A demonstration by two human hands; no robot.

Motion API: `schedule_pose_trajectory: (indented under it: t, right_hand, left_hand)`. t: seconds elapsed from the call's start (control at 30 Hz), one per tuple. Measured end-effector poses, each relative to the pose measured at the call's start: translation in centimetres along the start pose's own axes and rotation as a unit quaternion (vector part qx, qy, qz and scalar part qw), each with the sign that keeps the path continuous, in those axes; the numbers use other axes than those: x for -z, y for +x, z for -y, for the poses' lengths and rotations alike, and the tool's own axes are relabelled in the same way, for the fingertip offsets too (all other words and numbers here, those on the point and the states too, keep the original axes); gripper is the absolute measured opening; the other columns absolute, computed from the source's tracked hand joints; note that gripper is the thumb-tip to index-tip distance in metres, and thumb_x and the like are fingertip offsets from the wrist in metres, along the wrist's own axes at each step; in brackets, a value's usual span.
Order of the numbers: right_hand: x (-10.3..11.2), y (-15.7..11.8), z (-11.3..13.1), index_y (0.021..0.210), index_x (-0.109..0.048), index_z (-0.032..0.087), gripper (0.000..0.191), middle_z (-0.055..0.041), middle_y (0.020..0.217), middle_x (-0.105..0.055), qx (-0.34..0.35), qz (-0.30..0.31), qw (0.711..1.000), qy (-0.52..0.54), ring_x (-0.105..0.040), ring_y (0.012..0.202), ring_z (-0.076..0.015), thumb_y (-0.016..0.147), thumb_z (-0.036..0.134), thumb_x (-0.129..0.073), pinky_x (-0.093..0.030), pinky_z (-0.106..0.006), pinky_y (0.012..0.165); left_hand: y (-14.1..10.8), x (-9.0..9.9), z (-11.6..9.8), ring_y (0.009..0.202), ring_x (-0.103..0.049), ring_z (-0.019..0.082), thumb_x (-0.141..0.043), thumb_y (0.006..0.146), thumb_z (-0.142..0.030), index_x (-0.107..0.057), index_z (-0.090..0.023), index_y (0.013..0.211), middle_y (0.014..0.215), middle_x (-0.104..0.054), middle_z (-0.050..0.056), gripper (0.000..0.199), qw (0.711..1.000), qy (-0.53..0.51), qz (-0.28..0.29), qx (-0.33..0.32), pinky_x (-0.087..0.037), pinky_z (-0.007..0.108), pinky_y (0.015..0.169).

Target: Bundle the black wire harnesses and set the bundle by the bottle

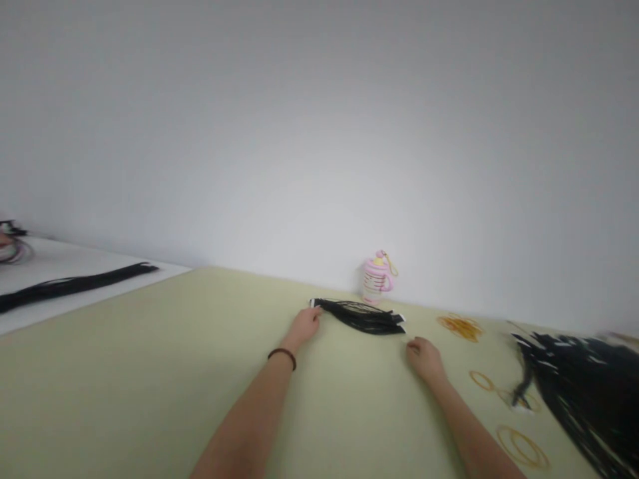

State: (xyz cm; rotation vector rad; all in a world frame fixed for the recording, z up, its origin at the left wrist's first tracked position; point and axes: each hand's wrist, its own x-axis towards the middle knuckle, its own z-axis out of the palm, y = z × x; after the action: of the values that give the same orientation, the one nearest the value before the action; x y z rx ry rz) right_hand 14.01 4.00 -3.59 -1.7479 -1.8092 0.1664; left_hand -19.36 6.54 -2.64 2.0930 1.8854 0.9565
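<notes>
A bundle of black cables (367,318) with white-tipped ends lies on the pale green table, in front of a pink and white cup. My left hand (305,324) is at the bundle's left end, its fingers closed on it beside the white tip. My right hand (424,358) is just past the bundle's right end, low over the table, with its fingers curled together. Whatever these fingers hold, if anything, is too small to make out.
The pink and white cup (374,279) stands against the wall. Yellow rubber bands (460,326) lie right of the bundle, with looser loops (523,446) nearer. A large black cable pile (589,392) covers the right side. Another long black bundle (74,285) rests on a white surface at left.
</notes>
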Motion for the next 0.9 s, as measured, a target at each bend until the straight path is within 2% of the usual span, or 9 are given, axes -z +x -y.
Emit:
schedule_pose_trajectory:
  t: [0.2, 0.3, 0.4, 0.5, 0.6, 0.73, 0.8, 0.9]
  right_hand:
    - [1.7, -0.8, -2.0, 0.092, -0.062, 0.013, 0.023, -0.0040, 0.093, -0.065, -0.085, 0.000, 0.996, 0.041, -0.062, 0.084, -0.0156, 0.088, 0.034, -0.053, -0.050, -0.034, 0.077]
    - [2.1, -0.8, -2.8, 0.088, -0.064, 0.012, 0.024, -0.0028, 0.083, -0.067, -0.108, -0.007, 0.992, 0.072, -0.063, 0.078, -0.0146, 0.087, 0.033, -0.053, -0.050, -0.033, 0.074]
    - [2.2, -0.7, -3.2, 0.086, -0.067, 0.012, 0.028, -0.0053, 0.079, -0.070, -0.118, -0.015, 0.989, 0.088, -0.066, 0.076, -0.0173, 0.087, 0.033, -0.048, -0.050, -0.031, 0.070]
    - [1.8, -0.6, -3.1, 0.092, -0.069, 0.012, 0.036, -0.0094, 0.087, -0.072, -0.105, -0.016, 0.991, 0.082, -0.067, 0.083, -0.0225, 0.083, 0.036, -0.044, -0.050, -0.031, 0.073]
    - [1.0, -0.1, -2.8, 0.106, -0.065, 0.011, 0.043, -0.0122, 0.103, -0.069, -0.064, -0.007, 0.996, 0.055, -0.064, 0.096, -0.0250, 0.078, 0.038, -0.049, -0.048, -0.033, 0.084]
    - [-0.4, 1.1, -2.9, 0.125, -0.053, 0.014, 0.060, -0.0155, 0.135, -0.047, -0.015, 0.008, 1.000, -0.008, -0.045, 0.124, -0.0285, 0.071, 0.039, -0.058, -0.038, -0.038, 0.099]
    - [-0.8, 1.8, -3.3, 0.132, -0.045, 0.013, 0.071, -0.0186, 0.142, -0.035, -0.014, 0.018, 0.999, -0.039, -0.033, 0.131, -0.0321, 0.071, 0.046, -0.058, -0.032, -0.044, 0.103]
    - [-1.2, 2.6, -3.8, 0.140, -0.032, 0.014, 0.084, -0.0221, 0.148, -0.021, -0.027, 0.036, 0.997, -0.070, -0.022, 0.135, -0.0356, 0.072, 0.058, -0.053, -0.024, -0.051, 0.105]
  left_hand:
    - [-0.5, 1.3, 0.6, 0.093, -0.058, 0.018, -0.052, 0.086, -0.033, -0.056, -0.012, 0.108, 0.106, -0.058, 0.008, 0.030, 0.989, -0.030, -0.044, 0.138, -0.051, 0.037, 0.080]
    - [-0.6, 1.5, 0.9, 0.091, -0.059, 0.018, -0.052, 0.086, -0.033, -0.055, -0.012, 0.108, 0.106, -0.058, 0.008, 0.031, 0.985, -0.027, -0.054, 0.161, -0.051, 0.036, 0.078]
    - [-0.6, 1.2, 0.5, 0.096, -0.057, 0.019, -0.052, 0.086, -0.033, -0.055, -0.013, 0.111, 0.110, -0.057, 0.009, 0.031, 0.987, -0.008, -0.064, 0.149, -0.050, 0.039, 0.082]
    - [-0.4, 0.6, -0.3, 0.112, -0.049, 0.024, -0.053, 0.085, -0.032, -0.049, -0.015, 0.121, 0.126, -0.048, 0.011, 0.039, 0.990, 0.026, -0.078, 0.115, -0.043, 0.047, 0.093]
    - [0.6, -0.1, -0.9, 0.127, -0.035, 0.030, -0.056, 0.083, -0.034, -0.040, -0.016, 0.130, 0.140, -0.033, 0.013, 0.052, 0.990, 0.052, -0.083, 0.101, -0.031, 0.054, 0.103]
    - [2.7, -0.8, -0.8, 0.134, -0.022, 0.033, -0.057, 0.081, -0.041, -0.031, -0.016, 0.137, 0.147, -0.021, 0.015, 0.067, 0.991, 0.056, -0.068, 0.103, -0.022, 0.056, 0.107]
    - [3.8, -0.9, -0.4, 0.134, -0.023, 0.033, -0.056, 0.082, -0.042, -0.030, -0.018, 0.138, 0.147, -0.022, 0.014, 0.066, 0.994, 0.049, -0.046, 0.086, -0.023, 0.057, 0.106]
    - [5.0, -1.2, 0.2, 0.126, -0.036, 0.029, -0.055, 0.084, -0.037, -0.037, -0.019, 0.133, 0.142, -0.031, 0.012, 0.055, 0.998, 0.036, -0.007, 0.041, -0.032, 0.054, 0.102]
